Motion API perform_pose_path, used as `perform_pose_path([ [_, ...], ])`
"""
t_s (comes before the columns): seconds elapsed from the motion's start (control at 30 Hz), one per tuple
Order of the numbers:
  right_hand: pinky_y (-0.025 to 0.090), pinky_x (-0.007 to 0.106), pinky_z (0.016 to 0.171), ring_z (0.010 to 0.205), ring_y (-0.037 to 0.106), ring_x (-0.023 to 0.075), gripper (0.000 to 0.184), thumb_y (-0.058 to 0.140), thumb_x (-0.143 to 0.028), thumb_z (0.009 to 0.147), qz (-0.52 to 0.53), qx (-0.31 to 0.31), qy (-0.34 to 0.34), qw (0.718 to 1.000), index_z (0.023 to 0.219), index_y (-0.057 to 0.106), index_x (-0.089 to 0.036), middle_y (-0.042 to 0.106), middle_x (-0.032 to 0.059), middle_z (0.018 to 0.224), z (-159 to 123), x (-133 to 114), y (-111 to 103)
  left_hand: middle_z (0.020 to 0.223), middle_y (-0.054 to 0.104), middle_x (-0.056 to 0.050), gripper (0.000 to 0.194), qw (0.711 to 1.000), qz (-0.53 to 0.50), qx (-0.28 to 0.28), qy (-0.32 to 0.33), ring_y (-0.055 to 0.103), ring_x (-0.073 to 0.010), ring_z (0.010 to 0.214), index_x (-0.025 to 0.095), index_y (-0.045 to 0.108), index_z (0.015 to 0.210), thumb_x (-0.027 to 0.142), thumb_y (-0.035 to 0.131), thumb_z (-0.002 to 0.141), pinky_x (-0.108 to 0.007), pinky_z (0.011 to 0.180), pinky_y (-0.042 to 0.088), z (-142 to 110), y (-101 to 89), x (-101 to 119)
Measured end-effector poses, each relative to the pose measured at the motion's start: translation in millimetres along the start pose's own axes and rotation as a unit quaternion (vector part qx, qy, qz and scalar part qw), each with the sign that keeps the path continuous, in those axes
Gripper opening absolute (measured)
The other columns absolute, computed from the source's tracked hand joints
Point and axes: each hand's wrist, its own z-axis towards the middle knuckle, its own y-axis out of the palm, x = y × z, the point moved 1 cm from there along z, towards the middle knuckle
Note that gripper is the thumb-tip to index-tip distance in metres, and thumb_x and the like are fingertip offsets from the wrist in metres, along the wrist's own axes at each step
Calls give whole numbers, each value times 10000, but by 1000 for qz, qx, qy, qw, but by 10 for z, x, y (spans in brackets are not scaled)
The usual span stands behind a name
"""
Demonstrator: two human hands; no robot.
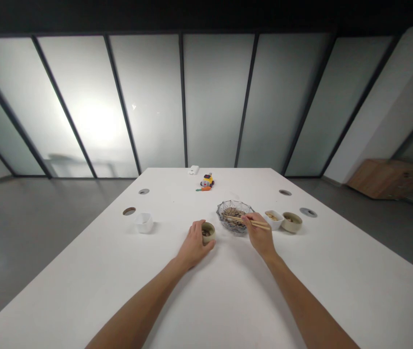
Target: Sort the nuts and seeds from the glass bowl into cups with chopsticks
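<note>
My left hand (pixel 194 245) is wrapped round the side of a small beige bowl (pixel 209 238) standing on the white table. A few dark pieces, perhaps sunflower seeds, lie inside it. In my right hand (pixel 259 236) is a pair of wooden chopsticks (pixel 259 223), their tips pointing left over a clear faceted glass bowl (pixel 222 219). That bowl holds a heap of brownish striped seeds (pixel 232 212). Whether the tips grip a seed is too small to tell.
Right of the glass bowl stand a white square dish (pixel 276 225) with pale pieces and another beige bowl (pixel 292 225). A white dish (pixel 144 223) is at left. Farther back are a yellow toy car (pixel 207 181), a toy carrot (pixel 205 189) and a white object (pixel 193 170). Holes pierce the table (pixel 177 300).
</note>
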Motion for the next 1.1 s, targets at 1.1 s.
perform_pose_path([
  [1.1,570,439,802,815,676,262,483,550,-673,967,26,15,-1,1000,829,731,-246,731,78,828,3,95,-10,1416,522,-136,657,1000,-10,0,-4,512,-308,1357,223,438,1430,258,715,836,-494,1201,400,1,-8,3],
])
